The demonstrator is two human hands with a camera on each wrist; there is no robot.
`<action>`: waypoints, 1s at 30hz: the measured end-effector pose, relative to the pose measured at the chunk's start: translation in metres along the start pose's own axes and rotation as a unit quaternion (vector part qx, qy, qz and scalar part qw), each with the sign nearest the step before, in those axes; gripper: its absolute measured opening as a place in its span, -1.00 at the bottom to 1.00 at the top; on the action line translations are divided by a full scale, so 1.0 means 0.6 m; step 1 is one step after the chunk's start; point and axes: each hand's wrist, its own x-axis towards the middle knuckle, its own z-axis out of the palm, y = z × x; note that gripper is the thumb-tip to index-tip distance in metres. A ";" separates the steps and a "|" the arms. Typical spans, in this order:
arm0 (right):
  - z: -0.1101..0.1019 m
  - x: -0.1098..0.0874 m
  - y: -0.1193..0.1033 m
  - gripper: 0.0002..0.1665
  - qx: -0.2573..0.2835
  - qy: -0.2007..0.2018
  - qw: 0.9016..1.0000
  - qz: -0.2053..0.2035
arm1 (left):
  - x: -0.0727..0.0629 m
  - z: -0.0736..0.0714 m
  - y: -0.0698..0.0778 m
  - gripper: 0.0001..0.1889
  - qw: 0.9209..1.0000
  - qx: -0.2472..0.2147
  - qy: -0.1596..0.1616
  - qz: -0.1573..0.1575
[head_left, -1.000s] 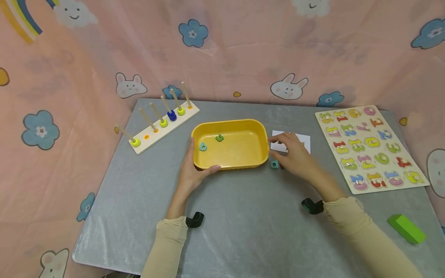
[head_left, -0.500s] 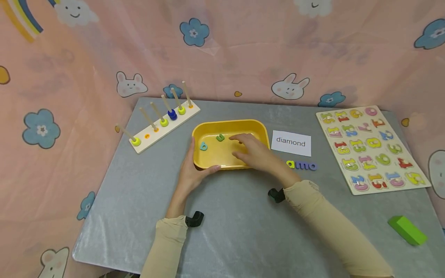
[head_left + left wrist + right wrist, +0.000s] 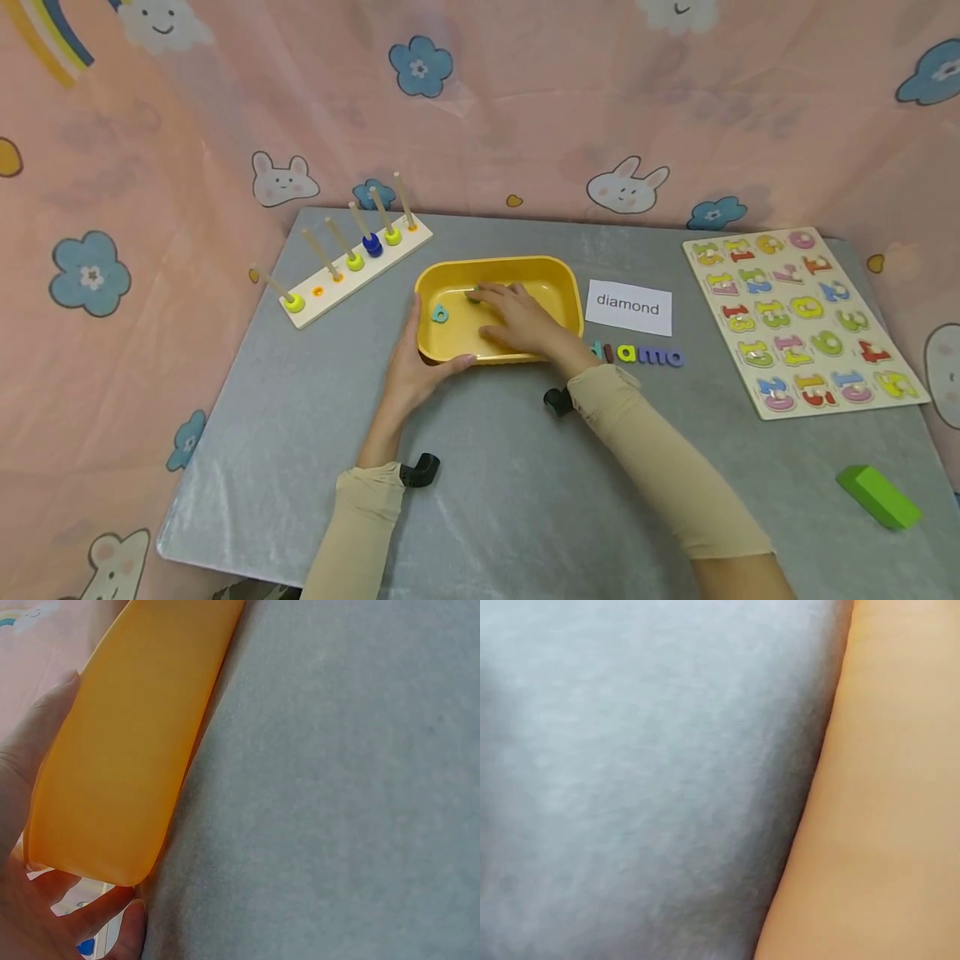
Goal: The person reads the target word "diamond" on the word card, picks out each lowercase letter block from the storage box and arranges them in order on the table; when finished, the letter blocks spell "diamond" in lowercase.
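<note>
A yellow plastic tray stands mid-table. My left hand grips its left end, thumb along the front wall; the left wrist view shows fingers around the tray's end wall. Inside the tray my right hand reaches down, its fingertips at a small green letter that they partly cover. A teal letter lies at the tray's left side. In the right wrist view only grey cloth and a stretch of bare skin show.
Right of the tray lies a white card printed "diamond". Below it sits a row of letters reading "diamo", partly behind my right wrist. A number puzzle board, a green block and a peg board with rings surround this area.
My right hand has left the letter row beside the card and moved left into the tray, onto the green letter. The left hand and tray have stayed put.
</note>
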 end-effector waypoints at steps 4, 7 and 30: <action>0.001 0.010 -0.003 -0.32 0.003 -0.004 1.000 0.003 | 0.001 -0.001 -0.001 0.39 1.000 0.003 0.002 -0.004; 0.003 0.017 -0.006 -0.32 0.001 -0.007 1.000 0.006 | 0.002 -0.001 -0.001 0.40 1.000 0.005 0.002 -0.004; -0.009 -0.009 -0.003 -0.84 0.041 0.050 0.998 0.026 | 0.000 0.003 -0.002 0.38 1.000 -0.002 0.004 -0.006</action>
